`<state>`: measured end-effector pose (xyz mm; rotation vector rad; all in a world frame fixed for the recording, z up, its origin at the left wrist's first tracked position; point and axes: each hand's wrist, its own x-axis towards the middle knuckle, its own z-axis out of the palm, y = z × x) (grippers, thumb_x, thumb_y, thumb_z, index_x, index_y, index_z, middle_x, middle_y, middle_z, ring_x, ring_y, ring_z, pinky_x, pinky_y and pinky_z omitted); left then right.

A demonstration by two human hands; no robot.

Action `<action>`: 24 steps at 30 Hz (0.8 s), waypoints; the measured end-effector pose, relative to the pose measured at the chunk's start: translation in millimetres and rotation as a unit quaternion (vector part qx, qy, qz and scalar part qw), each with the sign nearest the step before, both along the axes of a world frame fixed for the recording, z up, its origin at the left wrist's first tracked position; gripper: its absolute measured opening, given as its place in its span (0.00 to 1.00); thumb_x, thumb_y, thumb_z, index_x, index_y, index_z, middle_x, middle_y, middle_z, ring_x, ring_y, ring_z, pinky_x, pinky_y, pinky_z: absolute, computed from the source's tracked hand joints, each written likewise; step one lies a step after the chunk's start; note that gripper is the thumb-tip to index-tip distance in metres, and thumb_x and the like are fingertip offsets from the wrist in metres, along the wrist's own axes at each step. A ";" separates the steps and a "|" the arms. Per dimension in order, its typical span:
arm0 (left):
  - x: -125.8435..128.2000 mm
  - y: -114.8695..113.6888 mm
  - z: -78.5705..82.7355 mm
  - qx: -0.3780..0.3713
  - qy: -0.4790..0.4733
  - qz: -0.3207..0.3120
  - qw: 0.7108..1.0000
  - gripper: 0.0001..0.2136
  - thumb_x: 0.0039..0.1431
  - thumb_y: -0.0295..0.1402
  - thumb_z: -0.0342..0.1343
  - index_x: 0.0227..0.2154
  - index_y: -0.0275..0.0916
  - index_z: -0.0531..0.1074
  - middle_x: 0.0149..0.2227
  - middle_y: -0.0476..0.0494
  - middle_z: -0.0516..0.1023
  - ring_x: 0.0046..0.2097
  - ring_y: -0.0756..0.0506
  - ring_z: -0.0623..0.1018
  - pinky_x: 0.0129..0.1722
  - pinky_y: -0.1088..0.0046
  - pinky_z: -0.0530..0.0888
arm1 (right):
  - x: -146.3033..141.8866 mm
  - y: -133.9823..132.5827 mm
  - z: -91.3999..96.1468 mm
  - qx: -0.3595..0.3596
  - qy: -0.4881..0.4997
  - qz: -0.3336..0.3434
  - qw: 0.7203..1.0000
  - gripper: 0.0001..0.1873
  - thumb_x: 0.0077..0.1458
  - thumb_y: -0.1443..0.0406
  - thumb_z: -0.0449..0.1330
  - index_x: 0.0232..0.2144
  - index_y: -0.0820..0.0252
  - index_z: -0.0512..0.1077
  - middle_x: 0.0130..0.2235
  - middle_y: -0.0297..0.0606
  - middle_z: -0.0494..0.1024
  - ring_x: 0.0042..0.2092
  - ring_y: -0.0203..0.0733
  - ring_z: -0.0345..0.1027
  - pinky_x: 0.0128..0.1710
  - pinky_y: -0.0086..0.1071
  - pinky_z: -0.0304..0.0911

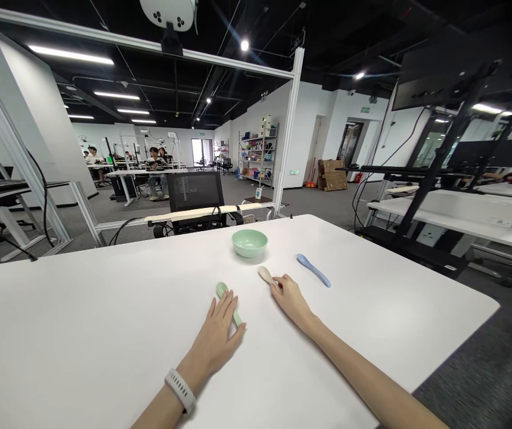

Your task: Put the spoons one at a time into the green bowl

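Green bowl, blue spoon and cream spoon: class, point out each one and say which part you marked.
Green bowl (250, 251): head view, on its outer front wall.
Blue spoon (315, 271): head view, on its handle.
Cream spoon (264, 274): head view, on its scoop end.

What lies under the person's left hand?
A light green, round-ended spoon lies under the left hand: its scoop shows past the fingertips, its handle end between forefinger and thumb. The fingers cover the middle, which cannot be seen.

Pale green spoon (221, 288) lying aslant, cream spoon (264, 274) farther right
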<state>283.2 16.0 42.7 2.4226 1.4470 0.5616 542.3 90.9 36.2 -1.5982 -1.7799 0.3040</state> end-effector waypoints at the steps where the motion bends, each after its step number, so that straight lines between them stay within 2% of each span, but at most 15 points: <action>1: -0.1 0.4 -1.1 0.004 -0.002 -0.001 1.000 0.32 0.73 0.50 0.42 0.73 0.39 0.56 0.77 0.37 0.54 0.78 0.40 0.51 0.77 0.45 0.52 | -0.1 -0.1 0.3 0.000 -0.001 -0.002 1.000 0.18 0.66 0.62 0.54 0.45 0.63 0.82 0.39 0.43 0.77 0.36 0.45 0.73 0.42 0.36 0.66; 9: -1.8 2.3 -7.7 0.033 -0.005 -0.004 0.999 0.31 0.73 0.49 0.42 0.73 0.41 0.55 0.77 0.36 0.56 0.78 0.39 0.52 0.77 0.44 0.54 | -0.6 -1.6 1.7 -0.005 -0.009 -0.018 1.000 0.18 0.66 0.62 0.54 0.45 0.63 0.82 0.39 0.44 0.77 0.37 0.45 0.73 0.43 0.35 0.66; 20: -2.1 4.2 -13.2 0.046 -0.020 -0.006 0.999 0.31 0.73 0.49 0.42 0.74 0.44 0.54 0.77 0.37 0.56 0.77 0.39 0.53 0.77 0.45 0.54 | -0.8 -2.8 4.2 -0.010 -0.005 -0.004 1.000 0.19 0.66 0.62 0.53 0.44 0.63 0.82 0.38 0.43 0.77 0.36 0.45 0.72 0.42 0.35 0.66; 24: -1.1 2.9 -9.6 0.031 -0.017 0.002 0.999 0.31 0.73 0.49 0.41 0.74 0.42 0.54 0.77 0.36 0.55 0.78 0.39 0.52 0.77 0.45 0.54 | -0.7 -2.4 2.6 0.000 -0.001 -0.006 1.000 0.18 0.66 0.62 0.53 0.44 0.63 0.82 0.37 0.42 0.77 0.36 0.45 0.72 0.42 0.35 0.65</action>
